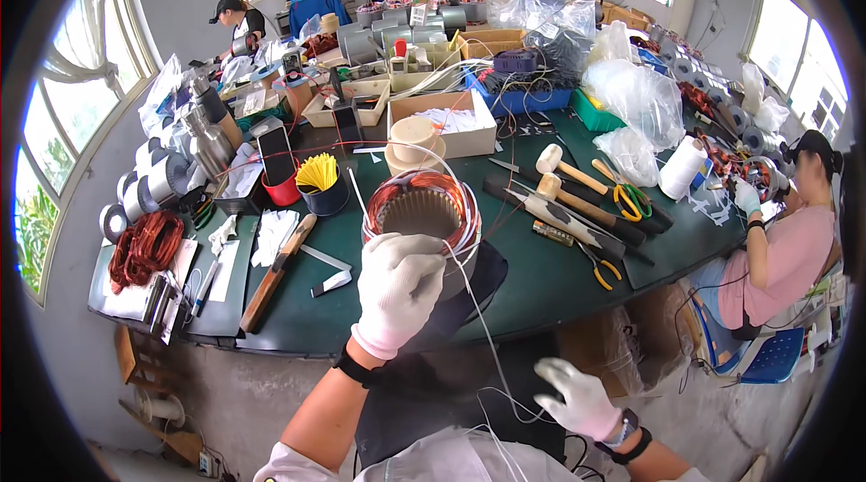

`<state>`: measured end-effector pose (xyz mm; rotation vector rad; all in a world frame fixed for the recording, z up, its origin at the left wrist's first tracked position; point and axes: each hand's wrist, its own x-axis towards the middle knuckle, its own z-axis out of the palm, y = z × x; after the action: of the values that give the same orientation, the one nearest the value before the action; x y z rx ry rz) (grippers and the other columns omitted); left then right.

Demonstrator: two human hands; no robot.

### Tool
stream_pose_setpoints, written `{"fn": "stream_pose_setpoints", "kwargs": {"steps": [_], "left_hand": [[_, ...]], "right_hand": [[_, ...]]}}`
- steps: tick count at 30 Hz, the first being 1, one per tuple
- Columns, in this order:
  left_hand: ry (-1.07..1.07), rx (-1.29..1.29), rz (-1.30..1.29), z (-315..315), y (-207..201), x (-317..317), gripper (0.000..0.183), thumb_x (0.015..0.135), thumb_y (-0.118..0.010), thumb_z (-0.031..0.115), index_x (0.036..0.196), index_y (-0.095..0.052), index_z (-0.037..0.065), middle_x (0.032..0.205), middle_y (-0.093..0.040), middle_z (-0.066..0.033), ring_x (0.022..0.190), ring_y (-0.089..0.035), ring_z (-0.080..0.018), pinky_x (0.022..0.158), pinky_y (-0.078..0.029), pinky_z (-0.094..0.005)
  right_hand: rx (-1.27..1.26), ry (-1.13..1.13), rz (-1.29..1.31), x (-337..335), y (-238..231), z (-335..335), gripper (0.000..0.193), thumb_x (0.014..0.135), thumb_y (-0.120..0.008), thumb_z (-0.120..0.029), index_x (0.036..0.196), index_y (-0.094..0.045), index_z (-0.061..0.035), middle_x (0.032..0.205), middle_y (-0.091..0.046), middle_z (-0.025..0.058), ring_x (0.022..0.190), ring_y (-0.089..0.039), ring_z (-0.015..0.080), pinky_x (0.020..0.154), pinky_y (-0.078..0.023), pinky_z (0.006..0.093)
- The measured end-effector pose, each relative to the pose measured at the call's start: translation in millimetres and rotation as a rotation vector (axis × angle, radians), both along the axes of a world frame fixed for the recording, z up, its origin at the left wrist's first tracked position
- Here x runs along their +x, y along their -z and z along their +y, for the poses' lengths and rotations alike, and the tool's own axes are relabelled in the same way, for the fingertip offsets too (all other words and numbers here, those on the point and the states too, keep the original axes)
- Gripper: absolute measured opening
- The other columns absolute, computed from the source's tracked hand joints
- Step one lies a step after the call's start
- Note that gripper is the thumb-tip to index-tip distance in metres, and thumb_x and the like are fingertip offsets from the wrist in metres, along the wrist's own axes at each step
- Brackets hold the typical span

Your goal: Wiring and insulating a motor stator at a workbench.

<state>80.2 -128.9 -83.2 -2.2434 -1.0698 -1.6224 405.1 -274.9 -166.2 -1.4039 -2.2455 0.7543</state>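
A motor stator (pixel 417 211) stands upright on the green table in front of me, its copper windings (pixel 465 196) showing round the slotted bore. White cord is wound about the windings' upper edge. My left hand (pixel 400 288), in a white glove, is closed at the near rim and pinches the white cord there; its fingertips are partly hidden. From there the cord (pixel 488 338) hangs down to the right in a loose loop over my lap. My right hand (pixel 577 398), also gloved, is lower right beside the loop, fingers apart, apparently gripping nothing.
Mallets (pixel 564 162), scissors (pixel 627 201), pliers (pixel 600 267) and a file lie right of the stator. Left are a wooden-handled blade (pixel 280 275), a cup of yellow strips (pixel 317 174) and red wire coils (pixel 147 247). A co-worker (pixel 776 247) sits at the right.
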Motion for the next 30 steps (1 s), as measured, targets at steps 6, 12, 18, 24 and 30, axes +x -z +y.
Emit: {"fn": "stream_pose_setpoints", "kwargs": {"steps": [6, 12, 18, 24, 30], "left_hand": [[0.01, -0.028, 0.014, -1, -2, -3, 0.027, 0.072, -0.081, -0.005, 0.09, -0.07, 0.01, 0.106, -0.075, -0.0064, 0.099, -0.067, -0.0296, 0.091, -0.053, -0.0411], [0.02, -0.01, 0.027, 1, -3, -3, 0.027, 0.071, -0.082, -0.001, 0.092, -0.07, 0.01, 0.106, -0.075, -0.0053, 0.095, -0.07, -0.0283, 0.09, -0.052, -0.0415], [0.014, 0.029, 0.074, 3, 0, 1, 0.029, 0.07, -0.083, 0.001, 0.094, -0.07, 0.009, 0.104, -0.075, -0.0046, 0.091, -0.072, -0.0259, 0.085, -0.053, -0.042], [0.029, -0.045, 0.146, -1, -6, 0, 0.027, 0.073, -0.081, 0.002, 0.096, -0.07, 0.009, 0.108, -0.075, -0.0056, 0.094, -0.072, -0.0259, 0.085, -0.051, -0.0411], [0.021, -0.098, 0.097, -4, -10, 2, 0.013, 0.081, -0.07, 0.012, 0.093, -0.073, 0.008, 0.112, -0.073, -0.0036, 0.102, -0.069, -0.0229, 0.091, -0.05, -0.0392]], "right_hand": [[-0.612, -0.113, 0.766, -120, -68, 83, 0.042, 0.11, -0.057, -0.026, 0.137, -0.059, 0.005, 0.093, -0.071, 0.0047, 0.063, -0.057, 0.007, 0.061, -0.05, 0.0249], [0.537, -0.241, 0.686, -128, -133, 122, 0.013, 0.092, -0.073, 0.001, 0.105, -0.076, 0.0011, 0.085, -0.069, 0.0087, 0.076, -0.064, 0.0189, 0.074, -0.052, 0.0306], [-0.181, -0.129, 1.255, -145, -118, 122, 0.036, 0.109, -0.058, -0.023, 0.087, -0.064, 0.0049, 0.077, -0.063, 0.0062, 0.07, -0.052, 0.0096, 0.062, -0.038, 0.0254], [-0.196, 0.02, 1.294, -140, -106, 110, 0.039, 0.108, -0.057, -0.022, 0.081, -0.06, 0.0049, 0.072, -0.062, 0.0107, 0.063, -0.048, 0.0096, 0.057, -0.034, 0.0259], [-0.177, 0.037, 1.169, -145, -112, 120, 0.042, 0.108, -0.055, -0.024, 0.075, -0.054, 0.0017, 0.065, -0.056, 0.0062, 0.056, -0.042, 0.0069, 0.053, -0.031, 0.0251]]}}
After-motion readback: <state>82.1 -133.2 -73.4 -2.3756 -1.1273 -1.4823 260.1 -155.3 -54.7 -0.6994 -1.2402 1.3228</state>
